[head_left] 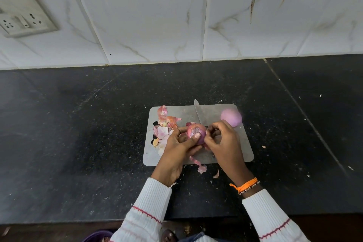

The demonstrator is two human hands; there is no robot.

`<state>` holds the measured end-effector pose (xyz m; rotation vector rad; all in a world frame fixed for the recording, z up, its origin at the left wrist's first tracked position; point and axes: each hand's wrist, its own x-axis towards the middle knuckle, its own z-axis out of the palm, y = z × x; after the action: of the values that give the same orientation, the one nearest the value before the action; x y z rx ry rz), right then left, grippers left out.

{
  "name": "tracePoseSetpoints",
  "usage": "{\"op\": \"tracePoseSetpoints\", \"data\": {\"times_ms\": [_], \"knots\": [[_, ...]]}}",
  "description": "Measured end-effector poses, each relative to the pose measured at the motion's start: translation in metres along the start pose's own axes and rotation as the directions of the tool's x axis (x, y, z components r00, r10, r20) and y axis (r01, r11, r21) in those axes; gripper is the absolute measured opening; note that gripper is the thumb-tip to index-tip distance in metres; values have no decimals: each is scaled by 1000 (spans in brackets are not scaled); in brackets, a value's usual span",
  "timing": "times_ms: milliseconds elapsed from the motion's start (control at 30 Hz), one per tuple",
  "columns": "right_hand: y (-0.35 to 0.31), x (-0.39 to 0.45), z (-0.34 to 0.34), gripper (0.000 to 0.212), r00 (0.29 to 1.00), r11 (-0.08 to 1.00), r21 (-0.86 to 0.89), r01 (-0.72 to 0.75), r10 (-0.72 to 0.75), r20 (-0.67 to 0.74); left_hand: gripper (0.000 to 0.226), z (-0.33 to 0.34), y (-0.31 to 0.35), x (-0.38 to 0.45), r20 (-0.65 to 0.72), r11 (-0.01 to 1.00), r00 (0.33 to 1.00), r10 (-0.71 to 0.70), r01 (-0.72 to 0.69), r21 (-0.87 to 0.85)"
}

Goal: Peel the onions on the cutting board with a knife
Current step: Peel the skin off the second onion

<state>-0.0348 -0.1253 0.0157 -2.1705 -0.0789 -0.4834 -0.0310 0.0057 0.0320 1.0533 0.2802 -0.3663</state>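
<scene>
A grey cutting board [231, 155] lies on the black counter. Over its middle my left hand [177, 147] grips a red onion [196, 132], thumb across its cut top. My right hand [221, 140] holds the knife, whose blade [199, 112] points away toward the wall, and its fingers pinch at the onion's right side. A strip of skin [197, 164] hangs down from the onion past the board's near edge. A peeled pale-purple onion [231, 117] sits at the board's far right corner.
A heap of loose onion skins [164, 127] covers the board's left side. Small peel scraps [216, 174] lie on the counter [88, 133] near the board. A tiled wall [157, 25] with a socket plate [23, 13] stands behind.
</scene>
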Motion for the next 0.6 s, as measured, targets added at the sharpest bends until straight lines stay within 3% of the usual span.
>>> {"op": "tracePoseSetpoints", "data": {"times_ms": [200, 333, 467, 533, 600], "knots": [[17, 3, -5, 10, 993, 991, -67, -116, 116, 4, 32, -2, 4, 1, 72, 996, 996, -43, 48, -74], [29, 2, -2, 8, 993, 986, -139, -97, 105, 50, 22, 0, 6, 1, 111, 997, 993, -43, 49, -60], [30, -2, 2, 7, 991, 974, -213, -78, 99, 88, 27, 2, 6, 0, 109, 996, 993, -37, 45, -76], [26, -1, 1, 13, 994, 986, -140, -95, 103, 48, 26, 1, 6, 0, 87, 997, 996, -23, 29, -73], [18, 2, -2, 19, 987, 986, 50, -160, 159, 10, 28, 0, 5, 1, 58, 998, 998, -4, 8, -68]]}}
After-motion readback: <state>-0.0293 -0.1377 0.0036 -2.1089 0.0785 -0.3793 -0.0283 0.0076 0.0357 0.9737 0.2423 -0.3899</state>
